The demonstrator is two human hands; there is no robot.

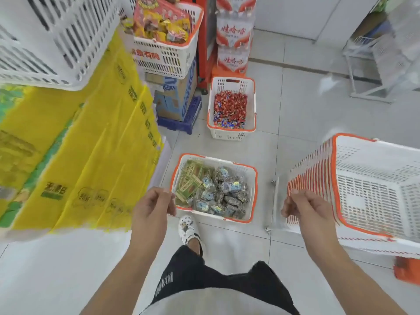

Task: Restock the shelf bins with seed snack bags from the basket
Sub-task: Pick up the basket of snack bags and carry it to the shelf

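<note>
Seed bags (218, 192) in floor basket (254, 194), between and beyond both hands' grips; fingers loosely curled, empty.

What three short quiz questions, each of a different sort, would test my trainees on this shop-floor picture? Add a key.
1. True or false: the left hand holds a seed bag.
2. Multiple choice: the seed snack bags lie in the basket that stands A) on a shelf, B) on the floor by the person's foot, C) on the yellow packs.
3. Fill in: the farther floor basket holds mostly ____-wrapped sweets.

Key:
1. False; both the left hand and the right hand hover loosely curled and hold nothing.
2. B.
3. Red.
</note>
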